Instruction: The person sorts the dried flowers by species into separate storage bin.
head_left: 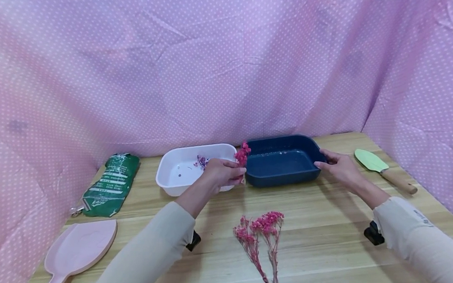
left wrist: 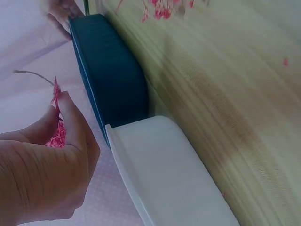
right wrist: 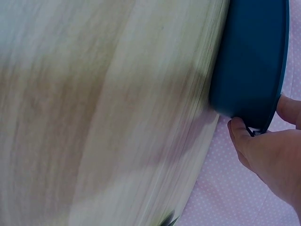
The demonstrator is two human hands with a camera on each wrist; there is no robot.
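Between thumb and fingers, my left hand [head_left: 221, 173] pinches a short sprig of pink dried flowers [head_left: 243, 154], held above the right end of a white basin [head_left: 168, 182]. In the left wrist view the sprig's thin stem sticks up past the fingertips. A few purple flower bits [head_left: 201, 161] lie inside the white basin. Beside it stands a dark blue basin [head_left: 283, 180]; my right hand [head_left: 339, 167] grips its right end, thumb at the rim and fingers against the outer wall, as the right wrist view also shows.
Two bunches of pink dried flowers [head_left: 268, 225] lie on the wooden table [head_left: 320, 262] in front. At the right is a green trowel [head_left: 371, 160] with a wooden handle. A green packet [head_left: 113, 186] and a pink scoop [head_left: 81, 245] lie at the left. Pink dotted cloth [head_left: 215, 70] hangs behind.
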